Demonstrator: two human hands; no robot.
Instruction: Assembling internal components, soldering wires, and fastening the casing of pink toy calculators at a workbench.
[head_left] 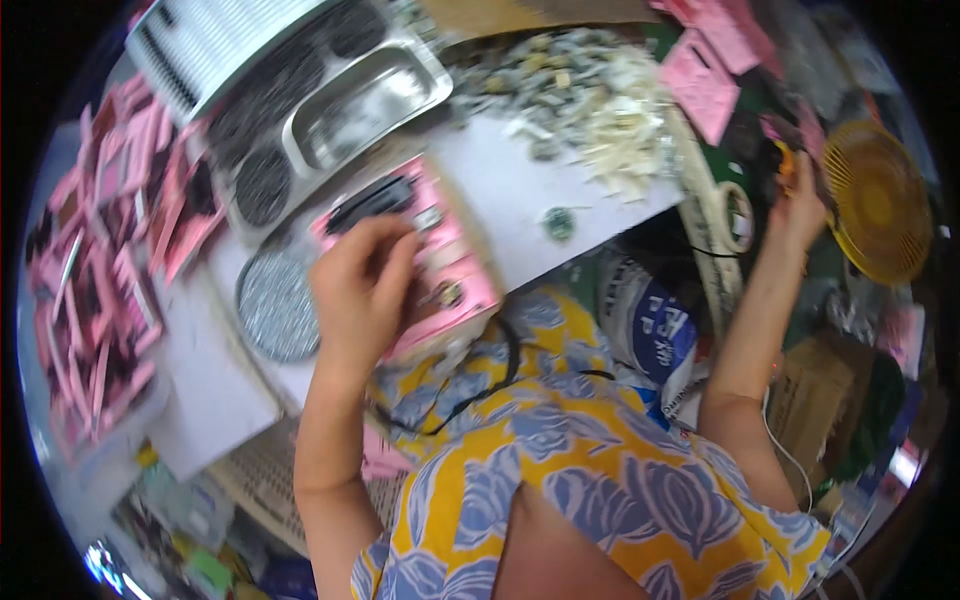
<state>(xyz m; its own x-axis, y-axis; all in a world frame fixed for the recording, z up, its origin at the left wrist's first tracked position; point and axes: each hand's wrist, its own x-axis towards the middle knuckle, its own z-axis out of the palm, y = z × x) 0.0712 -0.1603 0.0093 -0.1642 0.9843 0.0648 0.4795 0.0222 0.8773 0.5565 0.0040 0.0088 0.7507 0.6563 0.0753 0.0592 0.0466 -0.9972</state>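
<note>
Now, left hand (pixel 362 285): fingers curled, gripping the pink card stack (pixel 430 262) near the table (pixel 520 190) edge.
Right hand (pixel 798 205): far right, beside yellow fan (pixel 880 205); grip unclear.

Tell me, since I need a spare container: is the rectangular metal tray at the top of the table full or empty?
Empty: the metal tray shows only its bare shiny bottom, nothing lying inside it.

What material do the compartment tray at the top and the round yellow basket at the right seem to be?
The tray looks like bare polished metal: grey, with bright reflections. The yellow basket looks like moulded plastic: even colour, thin radial ribs, though woven fibre cannot be ruled out.
</note>
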